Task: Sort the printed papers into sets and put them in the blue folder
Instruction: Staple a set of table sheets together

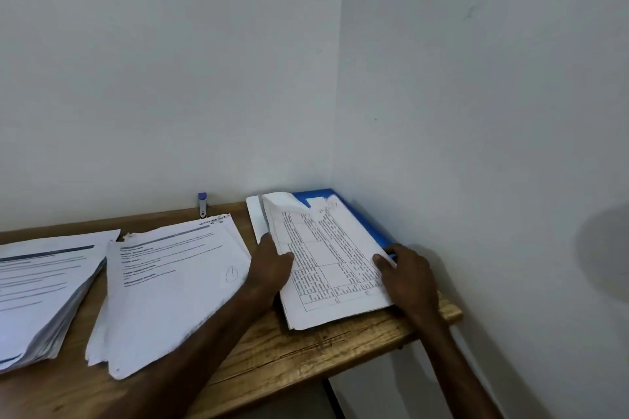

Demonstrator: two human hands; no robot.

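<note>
One set point(326, 269) lies on the folder point(360, 218) at 2 o'clock, not yet tucked in. The left hand point(272, 262) and right hand point(405, 269) pinch its side edges. Toward 9 o'clock on the worktop point(272, 350), the middle stack point(170, 289) and left stack point(41, 289) likely await filing.

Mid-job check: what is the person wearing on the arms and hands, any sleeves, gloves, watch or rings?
Nothing worn shows. The left forearm and right forearm are bare to the frame's edge, with no sleeve or cuff. The left hand and right hand are ungloved, with no watch or bracelet at either wrist. No ring shows, though the picture is soft.
</note>
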